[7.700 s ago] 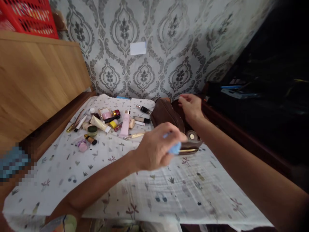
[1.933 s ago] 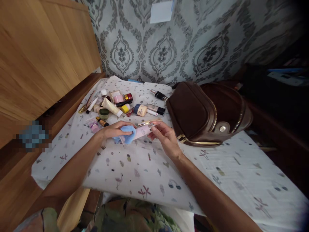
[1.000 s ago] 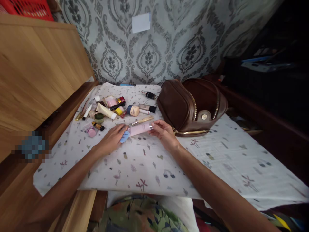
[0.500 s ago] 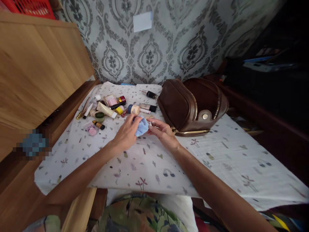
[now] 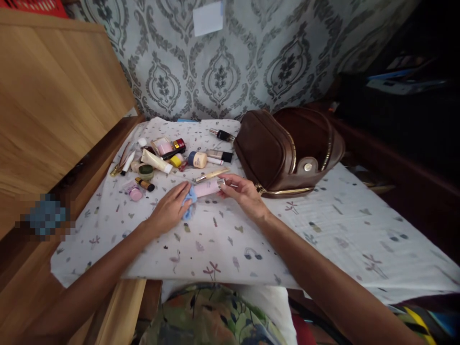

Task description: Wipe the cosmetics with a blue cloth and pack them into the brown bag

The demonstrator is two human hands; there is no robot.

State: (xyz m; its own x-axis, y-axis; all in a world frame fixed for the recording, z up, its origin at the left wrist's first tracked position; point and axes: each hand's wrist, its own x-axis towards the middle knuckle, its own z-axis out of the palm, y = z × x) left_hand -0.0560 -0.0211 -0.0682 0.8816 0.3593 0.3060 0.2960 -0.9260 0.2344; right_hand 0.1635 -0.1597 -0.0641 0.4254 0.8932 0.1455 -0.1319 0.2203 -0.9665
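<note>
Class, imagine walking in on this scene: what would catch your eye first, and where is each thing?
The two hands meet mid-table: the left hand presses a blue cloth against a pink tube, which the right hand holds by its cap end. Just right of them lies a big brown bag, unzipped. Beyond the left hand, a jumble of small cosmetics is scattered on the printed tablecloth.

Head cam looks fwd+down, close over table (image 5: 323, 225)
</note>
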